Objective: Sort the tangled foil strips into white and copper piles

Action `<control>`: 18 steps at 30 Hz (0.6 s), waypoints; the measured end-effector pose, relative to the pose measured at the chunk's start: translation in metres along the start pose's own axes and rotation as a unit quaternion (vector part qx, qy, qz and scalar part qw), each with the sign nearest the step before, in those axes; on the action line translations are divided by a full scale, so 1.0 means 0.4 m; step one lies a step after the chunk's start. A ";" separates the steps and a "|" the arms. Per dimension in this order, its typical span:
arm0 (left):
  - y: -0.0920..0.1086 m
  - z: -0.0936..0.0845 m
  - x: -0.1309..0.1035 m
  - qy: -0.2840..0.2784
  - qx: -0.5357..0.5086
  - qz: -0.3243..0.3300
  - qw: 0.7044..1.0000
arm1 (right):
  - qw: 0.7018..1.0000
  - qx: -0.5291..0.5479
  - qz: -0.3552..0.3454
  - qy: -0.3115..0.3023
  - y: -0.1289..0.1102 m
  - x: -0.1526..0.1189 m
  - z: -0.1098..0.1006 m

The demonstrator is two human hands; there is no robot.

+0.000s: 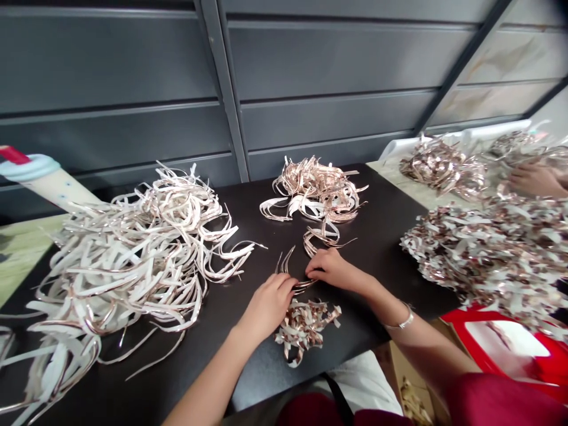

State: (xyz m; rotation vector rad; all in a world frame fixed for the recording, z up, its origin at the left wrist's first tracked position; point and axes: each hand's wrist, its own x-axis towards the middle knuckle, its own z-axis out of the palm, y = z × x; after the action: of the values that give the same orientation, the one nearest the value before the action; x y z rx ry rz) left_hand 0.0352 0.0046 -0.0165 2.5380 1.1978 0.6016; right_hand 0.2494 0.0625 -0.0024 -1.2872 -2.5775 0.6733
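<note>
My left hand (271, 300) has its fingers closed on a thin bunch of shiny rose-gold strips (304, 286), whose ends fan up past the fingertips. Close on its right, my right hand (333, 270) pinches near the other end of the same strips. Just below both hands lies a small heap of crinkled white and rose-gold strips (306, 326). A loose curl of strips (325, 234) lies on the black table right above my right hand. Further back sits a pile of rose-gold and white strips (320, 183).
A large tangle of long white strips (146, 254) covers the table's left side. To the right rises a big mound of crinkled strips (492, 254), with a red box (479, 349) below it. A tumbler (57, 183) leans at far left. Another person's hand (539, 177) is at far right.
</note>
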 end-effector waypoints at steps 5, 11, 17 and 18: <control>-0.011 -0.001 -0.004 0.011 0.006 -0.011 1.000 | 0.999 0.012 -0.030 0.011 0.056 -0.015 -0.037; -0.010 0.001 -0.002 0.006 0.024 0.014 1.000 | 0.998 0.024 -0.043 -0.037 0.075 -0.040 -0.060; -0.008 0.002 -0.004 0.014 0.019 0.019 1.000 | 0.999 -0.017 -0.032 -0.023 0.065 -0.035 -0.033; -0.008 0.002 -0.003 0.013 0.019 0.019 1.000 | 0.999 -0.023 -0.034 -0.020 0.065 -0.034 -0.030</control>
State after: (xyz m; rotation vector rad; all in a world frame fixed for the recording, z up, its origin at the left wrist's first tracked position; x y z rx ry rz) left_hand 0.0325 0.0055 -0.0187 2.5981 1.1833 0.6273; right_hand 0.2803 0.0689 -0.0035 -1.2055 -2.6704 0.6389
